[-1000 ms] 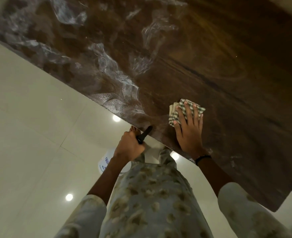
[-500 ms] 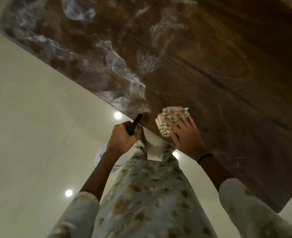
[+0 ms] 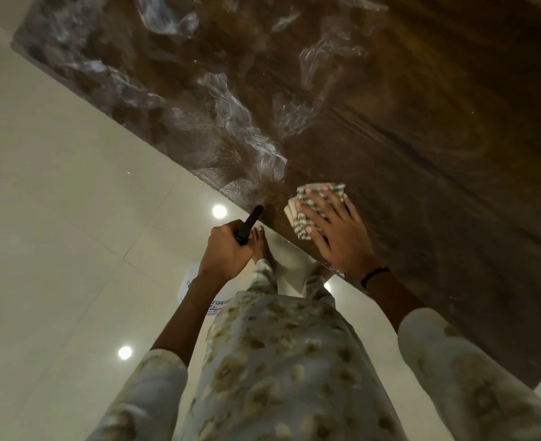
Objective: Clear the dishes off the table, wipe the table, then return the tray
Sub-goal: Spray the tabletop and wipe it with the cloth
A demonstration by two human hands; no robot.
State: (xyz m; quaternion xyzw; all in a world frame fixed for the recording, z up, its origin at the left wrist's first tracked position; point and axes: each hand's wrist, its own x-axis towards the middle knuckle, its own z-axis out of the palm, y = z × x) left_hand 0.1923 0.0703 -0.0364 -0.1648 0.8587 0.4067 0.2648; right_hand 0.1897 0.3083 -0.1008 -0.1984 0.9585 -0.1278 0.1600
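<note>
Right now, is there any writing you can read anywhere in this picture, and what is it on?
"SPRA": the only legible letters, in blue print on the white bottle that the left hand holds below the table edge.
The smaller blue lines beneath it: too small and blurred to read, and partly hidden by clothing.
The cloth under the right hand: a check pattern only, no text.
The table: no text.

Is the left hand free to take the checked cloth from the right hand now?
Probably not: the left hand already grips a black handle, and the right hand lies flat over the checked cloth.
</note>
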